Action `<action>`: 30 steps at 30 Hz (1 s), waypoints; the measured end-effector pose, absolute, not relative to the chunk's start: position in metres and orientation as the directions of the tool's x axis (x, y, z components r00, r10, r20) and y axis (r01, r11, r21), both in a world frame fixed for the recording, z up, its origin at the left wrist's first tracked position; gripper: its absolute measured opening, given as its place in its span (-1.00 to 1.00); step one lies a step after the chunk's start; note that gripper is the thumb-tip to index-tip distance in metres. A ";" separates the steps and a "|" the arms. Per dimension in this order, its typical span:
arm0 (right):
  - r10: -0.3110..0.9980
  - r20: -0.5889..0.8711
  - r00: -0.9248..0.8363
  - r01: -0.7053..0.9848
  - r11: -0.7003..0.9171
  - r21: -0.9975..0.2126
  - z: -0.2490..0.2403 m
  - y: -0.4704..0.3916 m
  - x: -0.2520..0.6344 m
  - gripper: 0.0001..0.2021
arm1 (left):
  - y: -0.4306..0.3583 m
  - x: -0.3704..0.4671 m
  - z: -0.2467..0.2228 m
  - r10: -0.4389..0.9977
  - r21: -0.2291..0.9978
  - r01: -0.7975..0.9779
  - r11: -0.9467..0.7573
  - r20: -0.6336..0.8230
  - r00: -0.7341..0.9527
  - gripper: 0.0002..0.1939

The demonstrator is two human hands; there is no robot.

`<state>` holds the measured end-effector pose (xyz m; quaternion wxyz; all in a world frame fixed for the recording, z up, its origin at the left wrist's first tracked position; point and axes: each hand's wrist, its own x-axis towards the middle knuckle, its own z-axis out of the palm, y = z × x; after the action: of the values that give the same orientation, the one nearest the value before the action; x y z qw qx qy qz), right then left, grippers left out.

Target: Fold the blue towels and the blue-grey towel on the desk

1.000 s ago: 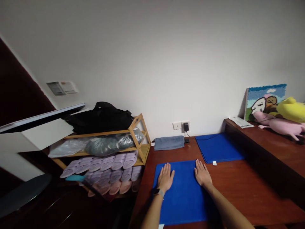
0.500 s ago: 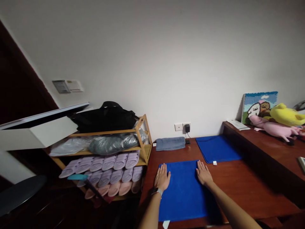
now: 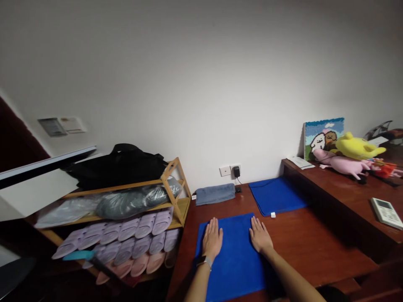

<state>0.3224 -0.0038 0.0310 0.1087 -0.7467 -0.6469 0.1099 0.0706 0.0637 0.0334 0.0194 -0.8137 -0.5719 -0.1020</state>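
A blue cloth (image 3: 234,260), flat and roughly rectangular like a towel, is spread on the reddish-brown wooden desk (image 3: 302,247). Flat on its left part rests my left hand (image 3: 212,240), fingers stretched out and a watch (image 3: 204,262) on the wrist. My right hand (image 3: 261,237) lies flat along the cloth's right edge with its fingers extended, near the far right corner. Neither hand grasps anything. Behind them, a second blue cloth (image 3: 277,196) with a white tag lies folded, and a grey-blue cloth (image 3: 215,194) is folded by the wall.
On the left stands a wooden rack (image 3: 182,205) with slippers (image 3: 127,228), plastic-wrapped items and a black bag (image 3: 116,167). A plugged-in black adapter (image 3: 236,171) is on the wall. The raised right ledge bears plush toys (image 3: 343,161), a picture (image 3: 324,136) and a white remote-like device (image 3: 387,213).
The view has swung to the right and tilted. My left hand has slid a little inward from the cloth's left edge. My right hand stays by the right edge.
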 end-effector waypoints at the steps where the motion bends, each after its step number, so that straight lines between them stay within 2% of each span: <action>1: 0.990 -0.021 0.138 0.944 -0.138 -0.300 0.031 -0.004 0.323 -0.33 | 0.058 0.093 0.032 0.907 0.100 0.913 -0.395 0.199 0.371 -0.34; 4: 0.993 -0.028 0.113 0.959 -0.116 -0.259 0.029 -0.004 0.325 -0.34 | 0.038 0.162 0.025 0.834 0.148 0.824 -0.547 0.186 0.520 -0.35; 8: 0.997 -0.027 0.075 0.968 -0.079 -0.237 0.026 -0.003 0.327 -0.36 | 0.020 0.200 0.018 0.816 0.203 0.791 -0.577 0.138 0.561 -0.33; 12: 0.993 -0.004 0.120 0.953 -0.117 -0.279 0.023 -0.004 0.326 -0.34 | 0.020 0.147 0.026 0.859 0.180 0.840 -0.513 0.092 0.504 -0.29; 19: 0.990 -0.042 0.132 0.954 -0.138 -0.268 0.023 -0.002 0.325 -0.32 | 0.020 0.020 0.027 0.967 0.105 0.962 -0.253 0.064 0.247 -0.25; 30: 0.992 -0.064 0.111 0.962 -0.124 -0.245 0.021 -0.052 0.323 -0.32 | 0.017 0.021 0.025 0.965 0.110 0.963 -0.248 0.111 0.236 -0.27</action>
<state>0.3230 -0.0515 0.0208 0.0707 -0.7420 -0.6581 0.1060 0.0206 0.0174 0.0245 -0.0092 -0.7860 -0.6132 -0.0779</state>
